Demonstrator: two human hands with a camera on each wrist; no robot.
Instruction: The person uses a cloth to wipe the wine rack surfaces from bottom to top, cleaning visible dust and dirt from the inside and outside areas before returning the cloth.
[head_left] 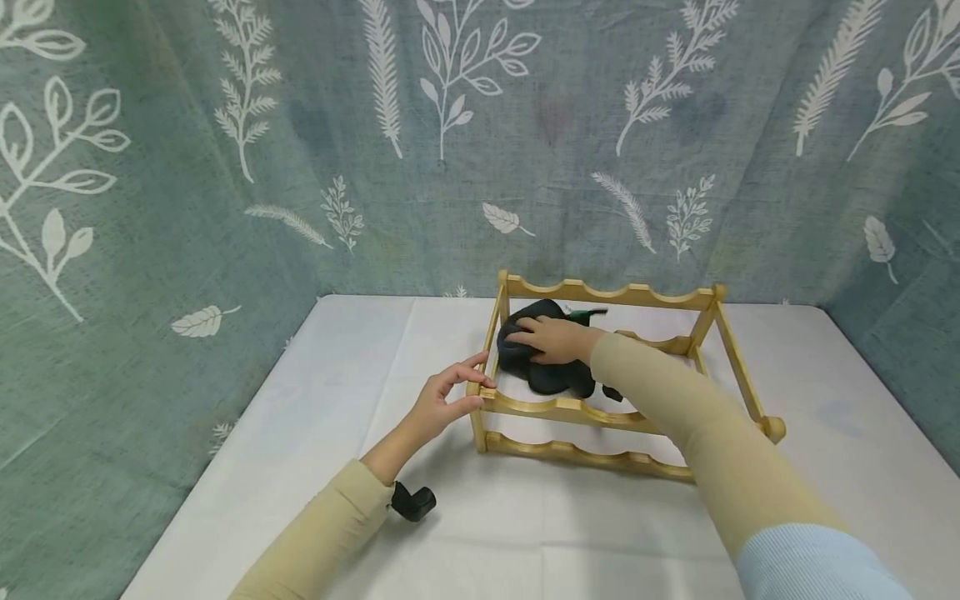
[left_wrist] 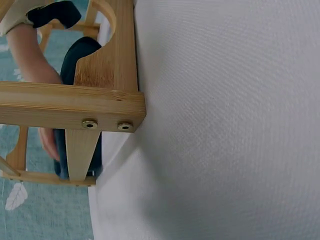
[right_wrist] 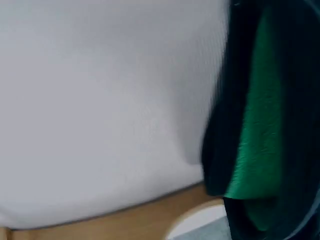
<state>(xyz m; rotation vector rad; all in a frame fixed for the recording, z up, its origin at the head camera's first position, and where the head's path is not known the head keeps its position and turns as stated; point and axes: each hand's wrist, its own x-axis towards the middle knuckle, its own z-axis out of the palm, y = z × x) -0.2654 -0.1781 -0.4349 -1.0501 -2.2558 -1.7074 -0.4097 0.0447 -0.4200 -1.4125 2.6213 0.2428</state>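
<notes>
A light wooden rack [head_left: 566, 408] with scalloped rails, like a wine rack, stands on the white table. At its near left corner, my left hand [head_left: 438, 396] holds the rail between thumb and fingers. Inside the rack's left part lies a dark, soft, rounded thing [head_left: 551, 379] whose kind I cannot tell. My right hand [head_left: 558, 339] reaches over the front rail and rests on it with fingers extended. The right wrist view shows a green area [right_wrist: 260, 140] between the dark folds. In the left wrist view the right hand [left_wrist: 42, 70] appears behind the rack's end.
The white table [head_left: 450, 542] runs up to a grey-green leaf-patterned cloth [head_left: 555, 167] at the back and sides. A black wrist camera mount [head_left: 412, 502] sits at the left cuff. Rails and end bars of the rack surround the right hand.
</notes>
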